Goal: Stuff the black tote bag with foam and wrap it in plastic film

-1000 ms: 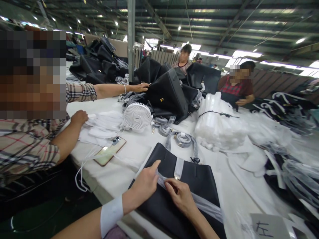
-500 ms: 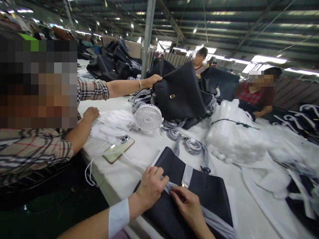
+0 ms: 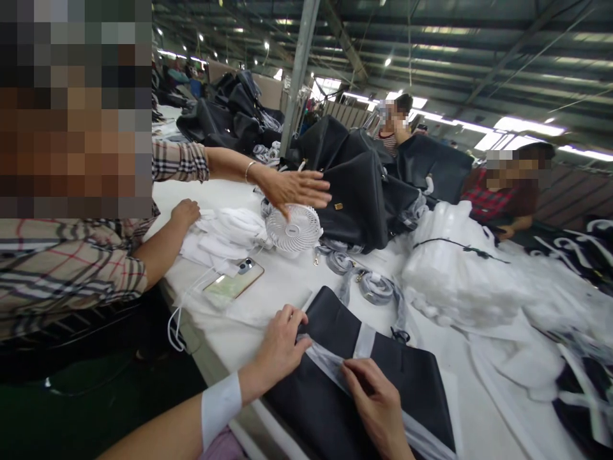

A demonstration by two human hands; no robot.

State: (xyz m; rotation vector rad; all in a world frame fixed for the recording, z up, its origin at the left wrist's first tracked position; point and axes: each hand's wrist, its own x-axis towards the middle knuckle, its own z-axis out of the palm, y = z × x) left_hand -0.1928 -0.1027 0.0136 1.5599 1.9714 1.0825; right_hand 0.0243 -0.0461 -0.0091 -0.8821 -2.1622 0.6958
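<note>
A black bag (image 3: 421, 377) lies on the white table directly before me. Across it runs a strap (image 3: 330, 364) wrapped in translucent film, and a short wrapped tab (image 3: 364, 340) crosses its upper part. My left hand (image 3: 282, 342) is at the bag's left edge, thumb on the end of the wrapped strap and fingers apart from it. Further right, my right hand (image 3: 376, 399) pinches the same strap between thumb and fingers, its palm hidden from view.
Beyond the bag are a white fan (image 3: 293, 229), a phone (image 3: 234, 281), coiled wrapped straps (image 3: 376, 287) and piled black bags (image 3: 354, 198). A bundled white plastic stack (image 3: 454, 262) stands right. A person in plaid reaches in from the left; others are behind.
My left hand has slid left along the strap toward the bag's edge and opened. The neighbouring person has let go of the standing black bag, their hand now spread above the fan.
</note>
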